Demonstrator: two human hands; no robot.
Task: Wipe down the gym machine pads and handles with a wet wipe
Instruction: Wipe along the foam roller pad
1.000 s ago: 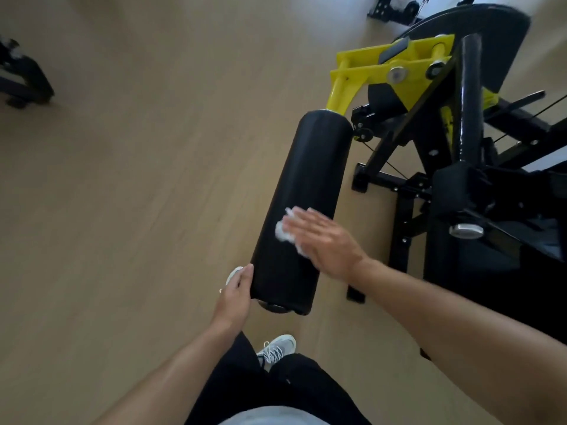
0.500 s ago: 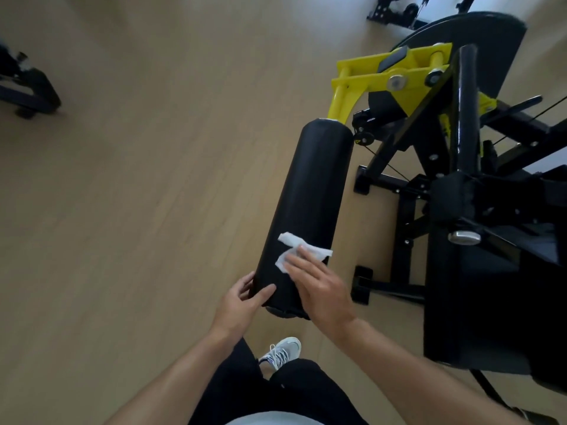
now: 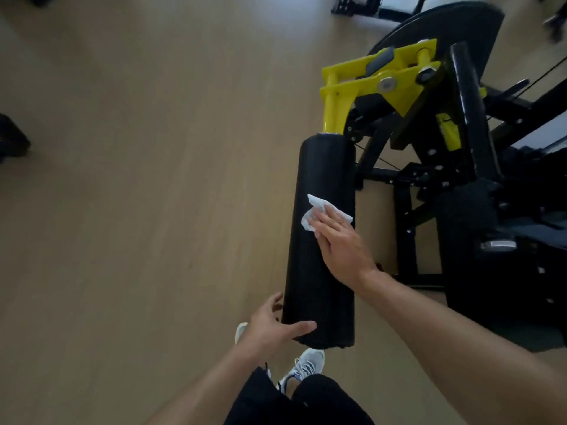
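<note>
From the head view we look down on a long black roller pad [image 3: 322, 240] that hangs off a yellow bracket [image 3: 368, 78] of the gym machine, above a pale wood floor [image 3: 138, 194]. Our right hand [image 3: 340, 243] lies flat, fingers straight, pressing a crumpled white wet wipe [image 3: 319, 211] against the pad's upper middle. Our left hand [image 3: 270, 326] is spread, thumb resting on the pad's near end as if to steady it. We judge the pad wipe is in hand; next the wipe should sweep the rest of the pad, then the black handle bar [image 3: 472, 111] beyond the bracket
</note>
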